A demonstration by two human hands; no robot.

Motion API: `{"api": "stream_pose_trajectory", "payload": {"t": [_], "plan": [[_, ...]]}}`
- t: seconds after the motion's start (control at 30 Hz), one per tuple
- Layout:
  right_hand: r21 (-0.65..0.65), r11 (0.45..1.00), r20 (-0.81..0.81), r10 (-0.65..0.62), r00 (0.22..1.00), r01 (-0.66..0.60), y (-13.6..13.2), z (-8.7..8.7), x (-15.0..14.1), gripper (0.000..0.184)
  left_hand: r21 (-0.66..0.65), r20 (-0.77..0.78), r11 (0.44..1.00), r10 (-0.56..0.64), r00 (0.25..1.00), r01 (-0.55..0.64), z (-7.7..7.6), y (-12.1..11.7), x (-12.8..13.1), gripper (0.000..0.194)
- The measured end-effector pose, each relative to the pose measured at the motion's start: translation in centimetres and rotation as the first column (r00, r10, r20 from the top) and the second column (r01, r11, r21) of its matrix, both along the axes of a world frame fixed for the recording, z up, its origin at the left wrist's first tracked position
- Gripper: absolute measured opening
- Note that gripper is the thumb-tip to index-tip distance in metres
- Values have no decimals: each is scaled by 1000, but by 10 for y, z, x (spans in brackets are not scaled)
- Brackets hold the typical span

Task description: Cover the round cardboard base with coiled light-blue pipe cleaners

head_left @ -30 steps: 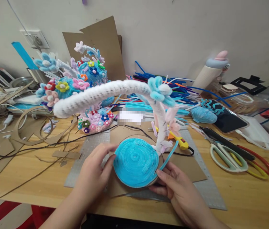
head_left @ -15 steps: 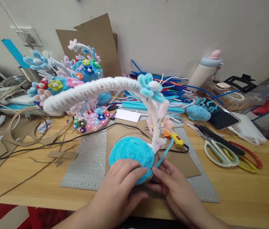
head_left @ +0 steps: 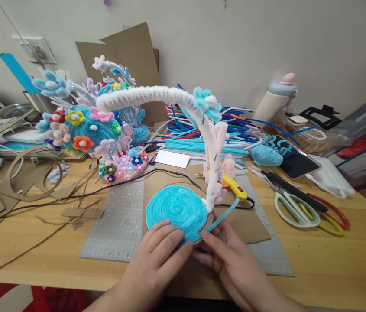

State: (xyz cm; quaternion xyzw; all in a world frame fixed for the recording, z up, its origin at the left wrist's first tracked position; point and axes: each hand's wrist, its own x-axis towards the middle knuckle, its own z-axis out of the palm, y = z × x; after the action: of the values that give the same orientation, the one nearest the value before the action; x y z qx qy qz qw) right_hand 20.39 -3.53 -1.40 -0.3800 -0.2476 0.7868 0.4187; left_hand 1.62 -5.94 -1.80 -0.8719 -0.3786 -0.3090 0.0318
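A round cardboard base point(head_left: 173, 209) is covered with a spiral of blue pipe cleaner. My left hand point(head_left: 160, 255) grips its near edge, fingers lying over the top. My right hand point(head_left: 230, 253) holds the base's right edge, its thumb pressed where a loose blue pipe cleaner tail point(head_left: 224, 215) sticks up and to the right. Rising from the base's right side, a white wrapped stem point(head_left: 213, 173) arches left over the table. It carries a blue flower point(head_left: 207, 103) and pale pink pieces. The fingers under the base are partly hidden.
A yellow glue gun point(head_left: 236, 187) lies behind the stem, on cardboard over a grey cutting mat point(head_left: 111, 238). Scissors point(head_left: 295, 210) and pliers lie right, near a phone point(head_left: 296, 160). Finished flower pieces point(head_left: 82, 123) stand left; pipe cleaners point(head_left: 202, 145) pile behind. A black cord point(head_left: 72, 197) crosses the table.
The base has tilted, so the arched stem's free end has swung up and to the right. My left fingers have shifted toward the near edge; my right hand keeps its hold.
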Motion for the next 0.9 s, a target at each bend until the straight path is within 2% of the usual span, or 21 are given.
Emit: {"api": "stream_pose_trajectory", "payload": {"t": [0.13, 0.2, 0.27, 0.33, 0.37, 0.4, 0.43, 0.47, 0.5, 0.53, 0.57, 0.6, 0.63, 0.7, 0.9], "plan": [[-14, 992, -44, 124, 991, -125, 3, 1, 3, 32, -19, -51, 1000, 2, 999, -3, 2, 6, -10, 24], [-63, 987, 4, 147, 989, -147, 4, -2, 10, 33, -22, -88, 1000, 2, 996, -4, 3, 8, -14, 23], [-101, 977, 117, 200, 973, -188, 2, -5, 21, 33, -14, -125, 1000, -2, 992, 0, 3, 9, -17, 23], [-101, 944, 288, 329, 899, -313, -1, -6, 32, 27, -17, -154, 1000, -10, 988, 8, 3, 10, -19, 24], [-72, 922, 408, 375, 832, -380, -3, -6, 37, 26, -25, -164, 1000, -13, 986, 9, 2, 9, -20, 24], [-4, 900, 548, 367, 752, -436, -3, -4, 42, 27, -37, -172, 999, -16, 985, 9, 2, 9, -21, 24], [105, 873, 687, 283, 669, -477, -2, -2, 47, 28, -46, -178, 999, -16, 984, 8, 2, 9, -22, 24], [248, 826, 799, 121, 589, -506, -1, 1, 50, 26, -53, -181, 999, -13, 983, 3, 2, 9, -23, 24], [402, 745, 853, -93, 514, -532, 2, 3, 52, 22, -58, -183, 998, -6, 983, -5, 2, 8, -24, 24], [530, 634, 840, -302, 450, -564, 5, 4, 54, 15, -62, -182, 998, 0, 983, -11, 1, 8, -24, 24], [605, 524, 793, -461, 398, -599, 9, 5, 54, 11, -70, -183, 997, 3, 983, -16, 1, 8, -25, 24], [637, 440, 746, -562, 359, -633, 13, 4, 54, 13, -79, -183, 997, 3, 983, -18, 1, 9, -25, 25], [641, 386, 715, -615, 333, -664, 16, 3, 53, 16, -89, -184, 996, 0, 983, -17, 1, 9, -24, 25], [612, 350, 716, -626, 310, -709, 19, -2, 50, 20, -103, -178, 995, -3, 984, -16, 1, 10, -23, 24], [562, 396, 773, -563, 291, -726, 20, -14, 43, 18, -79, -140, 995, 41, 989, -52, 0, 14, -12, 28]]}}
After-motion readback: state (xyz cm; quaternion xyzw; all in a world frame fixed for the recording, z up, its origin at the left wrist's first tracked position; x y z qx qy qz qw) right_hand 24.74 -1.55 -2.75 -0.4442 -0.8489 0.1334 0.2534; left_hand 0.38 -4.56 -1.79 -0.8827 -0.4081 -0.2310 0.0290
